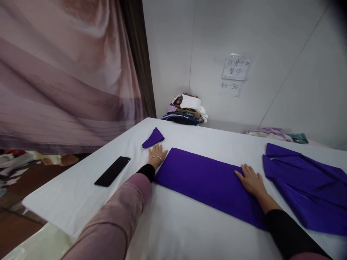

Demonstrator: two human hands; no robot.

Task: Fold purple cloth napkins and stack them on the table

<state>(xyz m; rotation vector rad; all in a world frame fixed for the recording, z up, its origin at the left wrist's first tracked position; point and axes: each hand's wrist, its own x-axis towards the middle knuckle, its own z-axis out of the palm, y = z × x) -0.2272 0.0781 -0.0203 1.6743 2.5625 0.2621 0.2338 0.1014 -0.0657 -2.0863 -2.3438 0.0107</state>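
Note:
A purple cloth napkin (200, 180), folded into a long rectangle, lies flat on the white table in front of me. My left hand (157, 154) rests at its left end, fingers stretched out on the table beside the short edge. Near its right end, my right hand (251, 180) lies flat on the cloth with fingers spread. Just beyond my left hand sits a small purple napkin (154, 138) folded into a pointed shape. More purple cloth (309, 184), loosely layered and creased, lies to the right of my right hand.
A black phone (112, 171) lies on the white-covered table (76, 191) at the left. Behind the table are a stack of folded clothes (187, 110) and some cloths (271, 133). Paper signs (235, 68) hang on the wall; a pink curtain (65, 79) hangs at the left.

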